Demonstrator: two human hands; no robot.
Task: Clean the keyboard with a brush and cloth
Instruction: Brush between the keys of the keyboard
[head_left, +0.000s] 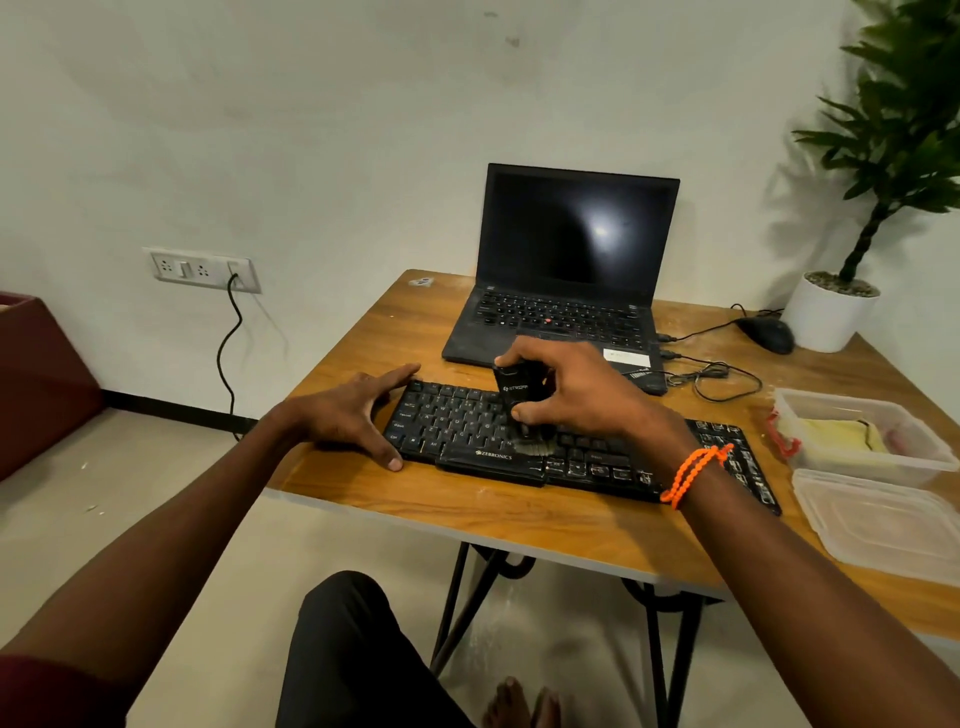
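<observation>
A black keyboard (457, 426) lies across the wooden table (509, 514), near its front edge. My right hand (576, 395) grips a black brush (511, 392) upright over the keyboard's middle; its bristles touch the keys near the space bar. My left hand (353, 415) rests with spread, straight fingers against the keyboard's left end, thumb at the front corner and index finger at the back corner. A yellow cloth (841, 434) lies inside a clear plastic box (795, 410) at the table's right.
An open black laptop (566, 275) stands behind the keyboard, with cables and a black mouse (766, 332) to its right. A white potted plant (831, 312) stands at the back right corner. A clear lid (883, 525) lies in front of the box.
</observation>
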